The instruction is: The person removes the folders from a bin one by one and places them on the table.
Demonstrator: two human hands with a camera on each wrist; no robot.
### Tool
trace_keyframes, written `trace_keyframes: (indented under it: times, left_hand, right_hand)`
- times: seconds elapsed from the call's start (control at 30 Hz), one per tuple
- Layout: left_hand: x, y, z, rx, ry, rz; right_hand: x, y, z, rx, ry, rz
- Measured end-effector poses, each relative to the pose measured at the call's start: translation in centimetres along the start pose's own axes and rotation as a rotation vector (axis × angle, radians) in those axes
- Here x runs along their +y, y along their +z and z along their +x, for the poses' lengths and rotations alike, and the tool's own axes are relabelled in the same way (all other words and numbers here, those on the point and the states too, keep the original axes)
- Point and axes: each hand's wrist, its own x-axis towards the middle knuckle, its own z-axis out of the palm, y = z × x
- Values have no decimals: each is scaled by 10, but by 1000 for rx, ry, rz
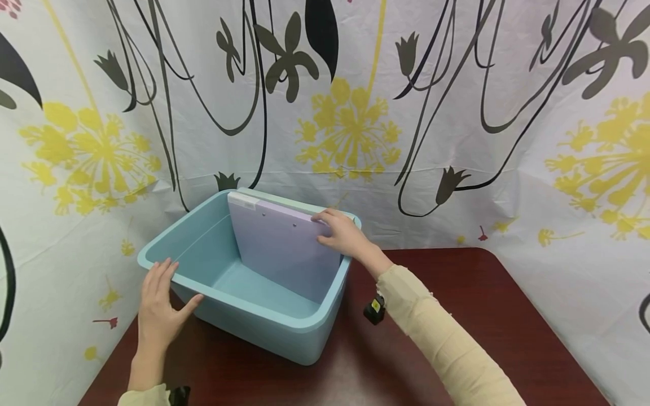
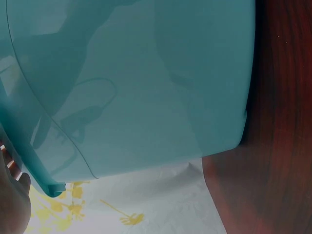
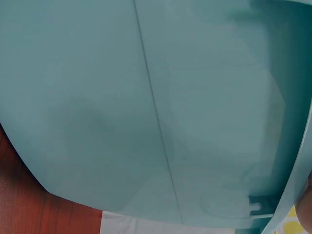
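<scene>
A light blue plastic bin point(image 1: 244, 332) stands on the table, its outer wall point(image 2: 146, 107) filling much of the left wrist view. Inside it, a lavender file folder point(image 1: 284, 254) with a white spine label leans upright against the back. Behind that shows the top edge of a pale green folder point(image 1: 276, 199). My right hand point(image 1: 347, 234) pinches the lavender folder at its upper right corner, fingers over the top edge and thumb in front. At the bin's near left corner, my left hand point(image 1: 158, 310) touches the rim with fingers extended and thumb spread.
The dark red-brown table point(image 1: 437, 316) extends to the right of the bin and in front of it. A white curtain point(image 1: 350, 113) with yellow and grey plant prints hangs close behind the table and along both sides.
</scene>
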Motion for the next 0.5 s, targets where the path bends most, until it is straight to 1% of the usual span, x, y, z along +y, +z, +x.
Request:
trace_keyframes:
  times: [0.2, 0.5]
  left_hand:
    - [-1, 0, 0, 8, 4, 6]
    - [-1, 0, 0, 12, 12, 0]
  right_hand:
    - [-6, 0, 2, 14, 7, -5]
    - [-8, 2, 1, 67, -38, 52]
